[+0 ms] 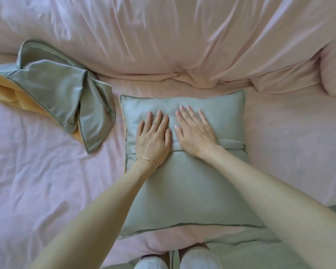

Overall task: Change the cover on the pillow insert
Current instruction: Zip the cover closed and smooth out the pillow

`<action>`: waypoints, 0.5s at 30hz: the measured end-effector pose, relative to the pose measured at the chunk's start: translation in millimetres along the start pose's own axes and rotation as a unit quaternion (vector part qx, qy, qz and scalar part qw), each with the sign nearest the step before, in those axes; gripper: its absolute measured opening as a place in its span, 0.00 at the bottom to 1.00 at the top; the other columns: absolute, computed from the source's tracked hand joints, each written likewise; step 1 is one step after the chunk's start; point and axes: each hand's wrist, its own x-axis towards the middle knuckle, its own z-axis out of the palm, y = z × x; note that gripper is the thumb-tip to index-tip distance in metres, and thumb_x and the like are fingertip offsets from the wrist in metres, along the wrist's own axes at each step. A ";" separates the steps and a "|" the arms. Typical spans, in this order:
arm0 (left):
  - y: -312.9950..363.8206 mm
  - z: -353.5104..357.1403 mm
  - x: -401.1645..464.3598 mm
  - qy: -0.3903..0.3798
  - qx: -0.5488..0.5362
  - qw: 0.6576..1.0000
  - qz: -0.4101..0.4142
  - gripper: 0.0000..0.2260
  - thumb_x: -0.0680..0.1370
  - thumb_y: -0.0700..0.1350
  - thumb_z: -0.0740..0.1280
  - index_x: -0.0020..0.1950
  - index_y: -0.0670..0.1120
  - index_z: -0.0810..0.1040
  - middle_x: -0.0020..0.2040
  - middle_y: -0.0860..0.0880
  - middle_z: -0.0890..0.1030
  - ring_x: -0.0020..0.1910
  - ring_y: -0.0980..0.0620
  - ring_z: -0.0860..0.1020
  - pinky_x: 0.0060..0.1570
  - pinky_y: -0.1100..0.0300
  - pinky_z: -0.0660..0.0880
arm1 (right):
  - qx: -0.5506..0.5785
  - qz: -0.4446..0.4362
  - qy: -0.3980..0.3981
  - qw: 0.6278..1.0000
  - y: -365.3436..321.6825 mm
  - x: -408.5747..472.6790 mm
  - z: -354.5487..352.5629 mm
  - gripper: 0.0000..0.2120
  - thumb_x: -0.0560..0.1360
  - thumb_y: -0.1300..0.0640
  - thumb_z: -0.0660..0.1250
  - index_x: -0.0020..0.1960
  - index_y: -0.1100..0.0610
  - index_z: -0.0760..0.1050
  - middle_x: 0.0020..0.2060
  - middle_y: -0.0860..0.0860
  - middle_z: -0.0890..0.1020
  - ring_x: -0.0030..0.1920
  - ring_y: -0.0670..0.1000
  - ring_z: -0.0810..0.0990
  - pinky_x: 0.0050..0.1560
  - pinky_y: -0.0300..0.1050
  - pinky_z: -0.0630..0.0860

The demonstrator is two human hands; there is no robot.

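A: Where is the pillow (184, 177) found?

B: It is laid flat on the pink bed sheet (47, 181), long axis running away from the body. The spare grey-and-yellow cover (62, 100) is left of the pillow, apart from it.

A: Hands?

B: Both are spread flat, nothing gripped — left hand (153, 136) and right hand (196, 131) are pressed on the pillow's far half, just beyond the zipper seam (231, 147).

A: Zipper pull?

B: It is seen at the pillow's right edge — the right hand is judged nearer.
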 end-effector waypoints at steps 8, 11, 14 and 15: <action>7.1 23.5 -45.9 -0.048 0.066 0.996 0.039 0.18 0.76 0.47 0.54 0.57 0.43 0.79 0.60 0.44 0.79 0.62 0.42 0.75 0.60 0.49 0.64 | -0.052 -0.014 -0.060 0.997 -4.6 -45.6 33.4 0.29 0.73 0.52 0.44 0.63 0.64 0.74 0.63 0.59 0.75 0.67 0.55 0.70 0.69 0.52 0.51; -6.6 25.3 -13.4 -0.140 0.058 0.988 0.012 0.24 0.77 0.50 0.46 0.63 0.45 0.75 0.66 0.47 0.74 0.68 0.45 0.68 0.63 0.50 0.60 | -0.092 -0.032 -0.119 0.988 -7.8 -9.2 35.7 0.29 0.77 0.51 0.39 0.75 0.62 0.54 0.75 0.56 0.55 0.75 0.52 0.48 0.72 0.52 0.37; -25.6 33.4 20.5 -0.185 0.049 0.981 -0.002 0.20 0.81 0.50 0.45 0.72 0.51 0.62 0.75 0.53 0.58 0.75 0.51 0.53 0.69 0.54 0.51 | -0.104 -0.024 -0.159 0.982 -8.9 31.1 38.8 0.27 0.80 0.50 0.42 0.76 0.60 0.47 0.76 0.54 0.48 0.75 0.52 0.42 0.73 0.53 0.36; -29.0 34.0 29.8 -0.196 0.040 0.980 -0.014 0.19 0.81 0.50 0.47 0.72 0.52 0.60 0.76 0.54 0.56 0.75 0.52 0.50 0.69 0.55 0.50 | -0.109 -0.024 -0.167 0.980 -8.4 41.3 40.4 0.27 0.80 0.50 0.42 0.76 0.59 0.47 0.76 0.53 0.48 0.75 0.51 0.42 0.73 0.53 0.36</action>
